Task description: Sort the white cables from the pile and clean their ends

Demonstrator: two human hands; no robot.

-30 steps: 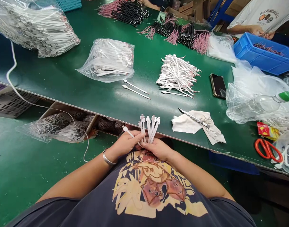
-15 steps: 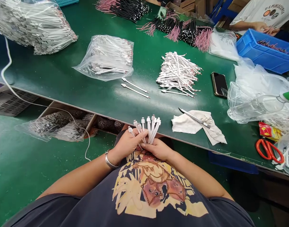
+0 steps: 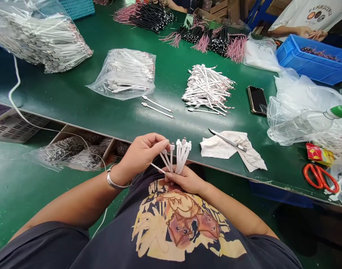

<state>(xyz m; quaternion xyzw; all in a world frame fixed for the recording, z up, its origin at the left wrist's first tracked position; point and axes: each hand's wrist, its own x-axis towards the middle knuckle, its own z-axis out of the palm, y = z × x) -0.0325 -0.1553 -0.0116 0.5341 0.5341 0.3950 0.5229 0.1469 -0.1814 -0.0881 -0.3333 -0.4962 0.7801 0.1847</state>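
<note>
My right hand (image 3: 186, 180) is closed around the lower ends of several short white cables (image 3: 182, 158), which fan upward with their white plug ends on top. Beside it my left hand (image 3: 144, 151) is raised, thumb and forefinger pinched at the plug end of a cable on the left side of the bunch; the fingertips hide part of that plug. On the green table ahead, two single white cables (image 3: 158, 110) lie side by side. A loose pile of similar cables (image 3: 207, 89) sits farther right, and a clear bag of cables (image 3: 131, 71) lies behind the two single ones.
A white cloth (image 3: 218, 147) with tweezers (image 3: 227, 140) on it lies near the table edge. Farther right are a phone (image 3: 257, 100), a plastic bottle (image 3: 302, 127) and red-handled scissors (image 3: 319, 177). Another person's hands (image 3: 311, 33) are behind a blue bin (image 3: 313, 61).
My left hand has moved up and left from the bunch's lower part to the plug ends. The left cables have spread apart, while my right hand keeps holding the bunch.
</note>
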